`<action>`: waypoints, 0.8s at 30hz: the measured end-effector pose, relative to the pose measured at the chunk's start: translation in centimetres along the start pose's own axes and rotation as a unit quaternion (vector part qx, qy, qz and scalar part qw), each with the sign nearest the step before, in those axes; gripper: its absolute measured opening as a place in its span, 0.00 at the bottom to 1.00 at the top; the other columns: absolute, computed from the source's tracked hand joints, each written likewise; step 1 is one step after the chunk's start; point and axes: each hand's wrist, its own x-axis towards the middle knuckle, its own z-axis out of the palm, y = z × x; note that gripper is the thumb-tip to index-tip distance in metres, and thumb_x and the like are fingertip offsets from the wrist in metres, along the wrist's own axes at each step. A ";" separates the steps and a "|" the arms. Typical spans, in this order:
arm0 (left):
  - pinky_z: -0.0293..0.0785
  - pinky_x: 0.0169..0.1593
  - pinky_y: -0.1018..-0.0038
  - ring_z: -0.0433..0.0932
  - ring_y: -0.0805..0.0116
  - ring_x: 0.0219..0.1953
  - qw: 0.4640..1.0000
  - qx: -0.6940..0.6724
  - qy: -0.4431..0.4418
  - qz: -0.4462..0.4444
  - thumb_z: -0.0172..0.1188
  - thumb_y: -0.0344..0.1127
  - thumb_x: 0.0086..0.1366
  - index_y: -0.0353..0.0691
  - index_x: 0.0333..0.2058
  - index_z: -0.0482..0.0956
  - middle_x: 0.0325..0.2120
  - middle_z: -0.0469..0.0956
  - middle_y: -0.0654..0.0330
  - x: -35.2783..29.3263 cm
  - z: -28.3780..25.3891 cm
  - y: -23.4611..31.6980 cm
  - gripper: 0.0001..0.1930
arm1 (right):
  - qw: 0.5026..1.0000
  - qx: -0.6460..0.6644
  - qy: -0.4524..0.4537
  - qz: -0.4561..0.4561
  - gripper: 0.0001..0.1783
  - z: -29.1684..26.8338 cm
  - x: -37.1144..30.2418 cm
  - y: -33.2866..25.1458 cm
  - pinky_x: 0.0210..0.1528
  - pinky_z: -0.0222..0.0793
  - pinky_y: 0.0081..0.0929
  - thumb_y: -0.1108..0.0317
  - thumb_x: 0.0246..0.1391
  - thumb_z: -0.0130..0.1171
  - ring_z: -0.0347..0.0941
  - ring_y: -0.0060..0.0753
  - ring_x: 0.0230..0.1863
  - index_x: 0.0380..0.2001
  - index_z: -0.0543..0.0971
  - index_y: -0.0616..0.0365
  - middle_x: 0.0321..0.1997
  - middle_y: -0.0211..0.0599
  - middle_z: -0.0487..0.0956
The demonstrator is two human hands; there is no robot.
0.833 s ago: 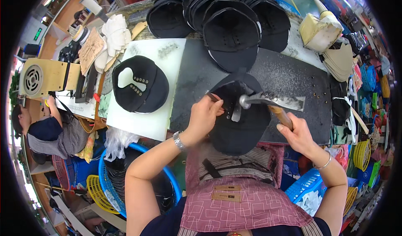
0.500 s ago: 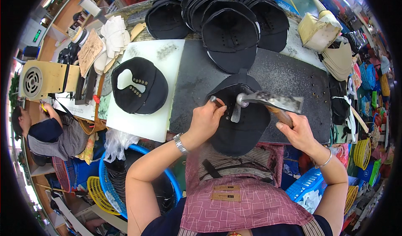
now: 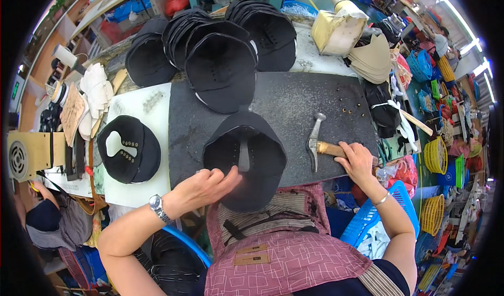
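A black cap (image 3: 265, 183) lies upside down in front of me, its inside up. A narrow slot with small holes along its sides shows in it. My left hand (image 3: 207, 188) is over the cap's left edge, its fingers partly bent and apart; nothing shows in them. On the dark mat (image 3: 294, 96), right of the cap, lies a hammer (image 3: 326, 148). My right hand (image 3: 358, 164) is closed round the end of its wooden handle. Left of the mat, another black cap (image 3: 143, 162) with brass eyelets beside its opening rests on a white board (image 3: 160, 138).
Stacks of black caps (image 3: 220, 70) stand at the back. Several small brass eyelets (image 3: 345, 111) lie on the mat's right. A yellowish block (image 3: 336, 31) and beige visor pieces (image 3: 371, 60) are at back right. A blue basket (image 3: 401, 207) stands below right; another person (image 3: 47, 212) works at left.
My right hand has lowered the hammer from above the cap to the mat on the right. The metal punch in my left hand no longer shows. The view has shifted right.
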 end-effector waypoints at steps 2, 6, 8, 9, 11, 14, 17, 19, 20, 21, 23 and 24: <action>0.60 0.26 0.85 0.64 0.78 0.29 0.999 -0.043 -0.013 0.015 0.49 0.35 0.56 0.46 0.50 0.70 0.40 0.72 0.63 0.4 0.7 0.3 0.21 | 0.998 0.054 0.010 -0.035 0.17 0.2 1.1 -0.3 0.37 0.66 0.36 0.65 0.40 0.63 0.70 0.40 0.36 0.36 0.76 0.55 0.31 0.38 0.72; 0.64 0.26 0.82 0.67 0.75 0.29 0.990 -0.134 -0.042 -0.008 0.54 0.35 0.52 0.44 0.50 0.69 0.34 0.72 0.63 1.9 1.5 0.1 0.24 | 0.988 0.092 0.107 0.067 0.17 0.9 4.6 2.9 0.40 0.67 0.33 0.67 0.43 0.62 0.70 0.41 0.37 0.39 0.75 0.57 0.34 0.41 0.73; 0.68 0.26 0.78 0.70 0.70 0.29 0.961 -0.274 0.000 -0.039 0.60 0.34 0.45 0.42 0.49 0.70 0.30 0.70 0.62 2.6 2.0 0.0 0.27 | 0.976 0.121 0.087 0.160 0.20 1.9 6.2 5.3 0.36 0.67 0.31 0.67 0.43 0.62 0.70 0.39 0.33 0.41 0.73 0.59 0.32 0.41 0.72; 0.68 0.26 0.78 0.70 0.70 0.29 0.961 -0.272 -0.006 -0.047 0.60 0.34 0.45 0.42 0.49 0.70 0.30 0.70 0.62 2.6 1.6 0.1 0.27 | 0.972 0.115 0.063 0.193 0.21 2.7 6.7 6.5 0.34 0.67 0.30 0.67 0.43 0.63 0.70 0.38 0.31 0.42 0.72 0.60 0.31 0.41 0.72; 0.72 0.30 0.74 0.70 0.66 0.29 0.919 -0.375 0.048 -0.109 0.61 0.27 0.39 0.38 0.51 0.67 0.39 0.72 0.58 2.7 -0.5 -0.4 0.34 | 0.969 0.131 0.004 0.211 0.14 3.9 7.4 8.7 0.29 0.64 0.28 0.65 0.44 0.62 0.69 0.35 0.25 0.34 0.73 0.59 0.24 0.37 0.71; 0.72 0.34 0.75 0.74 0.68 0.34 0.773 -0.558 0.079 -0.292 0.61 0.27 0.48 0.37 0.47 0.71 0.38 0.74 0.59 1.1 -2.4 0.3 0.24 | 0.971 0.134 -0.009 0.198 0.11 3.6 8.1 8.7 0.26 0.64 0.29 0.65 0.45 0.61 0.71 0.34 0.22 0.24 0.73 0.61 0.17 0.37 0.72; 0.71 0.38 0.76 0.73 0.76 0.33 0.310 -0.758 0.315 -0.480 0.56 0.33 0.61 0.36 0.37 0.75 0.31 0.76 0.67 1.7 -4.4 0.7 0.09 | 0.956 0.170 -0.074 0.226 0.09 2.7 8.9 8.7 0.19 0.63 0.24 0.69 0.47 0.59 0.69 0.25 0.16 0.22 0.72 0.62 0.16 0.35 0.72; 0.72 0.42 0.75 0.75 0.74 0.36 0.182 -0.797 0.318 -0.480 0.54 0.31 0.62 0.35 0.39 0.75 0.34 0.77 0.63 0.3 -2.5 0.9 0.09 | 0.935 0.226 -0.092 0.258 0.08 2.2 9.1 8.5 0.15 0.62 0.20 0.71 0.47 0.57 0.67 0.20 0.14 0.20 0.71 0.61 0.15 0.31 0.71; 0.72 0.42 0.75 0.75 0.74 0.36 0.182 -0.797 0.319 -0.479 0.54 0.31 0.62 0.35 0.39 0.75 0.34 0.77 0.63 0.1 -2.0 1.1 0.09 | 0.922 0.254 -0.109 0.272 0.07 2.2 9.1 8.8 0.14 0.62 0.19 0.72 0.46 0.56 0.67 0.18 0.14 0.20 0.70 0.61 0.15 0.29 0.70; 0.72 0.43 0.74 0.75 0.72 0.38 0.139 -0.810 0.345 -0.454 0.52 0.30 0.62 0.35 0.41 0.75 0.36 0.77 0.60 0.1 -1.6 1.3 0.10 | 0.907 0.281 -0.126 0.286 0.07 2.1 9.1 9.0 0.14 0.62 0.18 0.72 0.45 0.56 0.66 0.17 0.15 0.19 0.70 0.60 0.15 0.27 0.70; 0.73 0.44 0.72 0.76 0.70 0.40 0.092 -0.819 0.369 -0.429 0.51 0.29 0.62 0.35 0.42 0.74 0.38 0.77 0.58 0.2 -1.5 1.6 0.11 | 0.903 0.292 -0.129 0.287 0.05 2.2 9.1 7.5 0.15 0.62 0.18 0.73 0.44 0.55 0.66 0.17 0.15 0.22 0.69 0.60 0.15 0.26 0.69; 0.73 0.46 0.71 0.76 0.68 0.42 0.066 -0.834 0.360 -0.413 0.50 0.28 0.62 0.34 0.42 0.74 0.40 0.76 0.56 0.2 -1.6 1.7 0.11 | 0.901 0.310 -0.102 0.285 0.05 1.9 9.2 6.1 0.15 0.62 0.17 0.73 0.44 0.55 0.65 0.16 0.15 0.24 0.70 0.61 0.16 0.26 0.69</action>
